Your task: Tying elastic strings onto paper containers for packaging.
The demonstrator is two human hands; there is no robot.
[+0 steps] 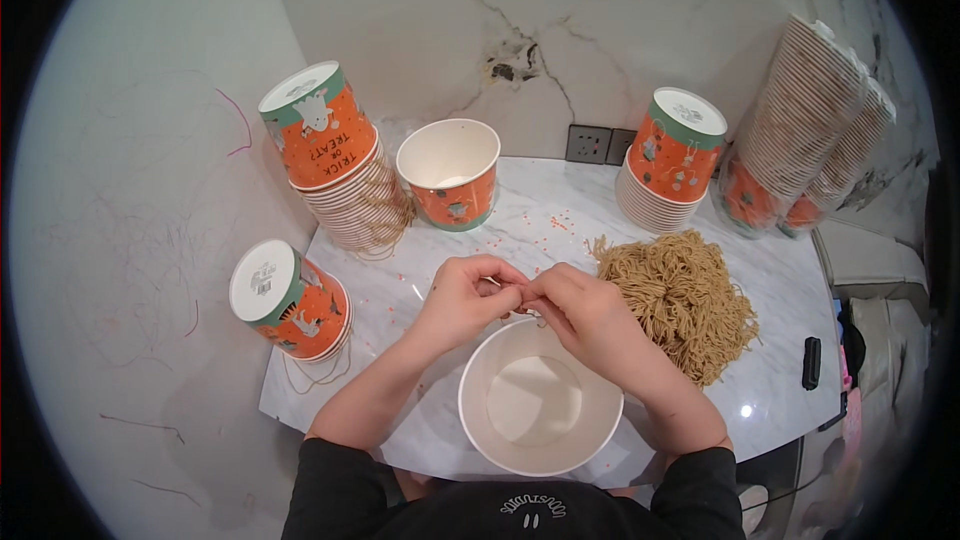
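My left hand point(470, 297) and my right hand point(583, 317) meet above the far rim of a white-lined paper bucket point(535, 402). Both have their fingertips pinched together; whatever is between them is too small and hidden to make out. The bucket stands upright near the table's front edge, with only its bare inside showing. Close to my right hand lies a loose heap of tan cords point(680, 302). Beyond my left hand another paper bucket point(455, 202), orange with a green base band, stands upright.
Upturned orange buckets are stacked at the back left point(335, 155), front left point(310, 310) and back right point(668, 165); cords hang from the left stacks. Bagged buckets point(800, 120) lean against the marble wall. Orange bits point(555, 224) dot the table. A black object point(811, 364) lies at right.
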